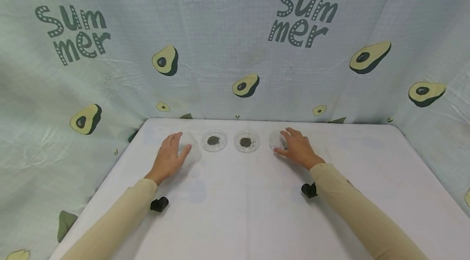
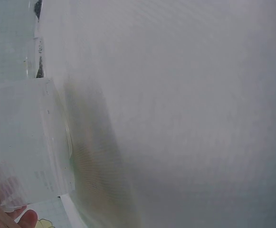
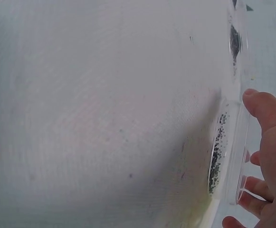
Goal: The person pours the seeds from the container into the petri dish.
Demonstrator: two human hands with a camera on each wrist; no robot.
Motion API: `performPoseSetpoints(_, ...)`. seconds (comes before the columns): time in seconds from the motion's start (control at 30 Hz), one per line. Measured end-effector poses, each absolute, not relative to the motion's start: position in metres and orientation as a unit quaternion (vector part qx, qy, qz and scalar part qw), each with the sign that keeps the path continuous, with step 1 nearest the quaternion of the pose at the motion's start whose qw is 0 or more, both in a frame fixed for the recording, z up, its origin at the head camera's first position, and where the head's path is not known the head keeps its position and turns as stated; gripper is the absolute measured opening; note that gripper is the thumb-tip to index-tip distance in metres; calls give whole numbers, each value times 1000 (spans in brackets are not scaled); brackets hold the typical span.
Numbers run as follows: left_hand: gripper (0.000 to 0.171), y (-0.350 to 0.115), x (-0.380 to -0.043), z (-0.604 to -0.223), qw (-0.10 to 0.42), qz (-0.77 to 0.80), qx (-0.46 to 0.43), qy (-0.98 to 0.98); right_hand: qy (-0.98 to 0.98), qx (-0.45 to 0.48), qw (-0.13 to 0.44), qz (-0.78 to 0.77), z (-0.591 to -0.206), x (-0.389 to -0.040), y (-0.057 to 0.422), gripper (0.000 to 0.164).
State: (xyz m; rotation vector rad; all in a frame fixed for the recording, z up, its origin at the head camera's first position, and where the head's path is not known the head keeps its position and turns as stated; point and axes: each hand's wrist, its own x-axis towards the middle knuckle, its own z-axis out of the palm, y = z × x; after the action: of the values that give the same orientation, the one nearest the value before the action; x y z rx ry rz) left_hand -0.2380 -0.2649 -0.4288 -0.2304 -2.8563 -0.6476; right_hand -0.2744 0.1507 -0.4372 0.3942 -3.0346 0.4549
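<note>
In the head view, my left hand (image 1: 170,158) is at the left side of a translucent plastic container (image 1: 194,147), its thumb and fingers spread. The left wrist view shows this container (image 2: 21,137) up close, with part of the fingers seen through its wall and a fingertip (image 2: 28,218) past its edge. My right hand (image 1: 299,150) is over a clear petri dish (image 1: 272,141) at the right end of the row. In the right wrist view, my thumb (image 3: 266,109) is at one edge of that dish (image 3: 228,152), which contains dark grains, and curved fingers are at the other.
Two more petri dishes, left (image 1: 204,141) and right (image 1: 257,141), each with a small dark pile, stand between my hands. The white tabletop (image 1: 246,211) ends at a cloth backdrop (image 1: 205,27) printed with avocados. Black wrist mounts sit under both sleeves.
</note>
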Motion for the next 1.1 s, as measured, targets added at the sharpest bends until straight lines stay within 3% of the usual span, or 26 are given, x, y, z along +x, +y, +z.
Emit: performPoseSetpoints(1.1, 75, -273, -240, -421, 78, -170, -90, -978, -981, 118, 1, 153, -435, -279, 146, 74)
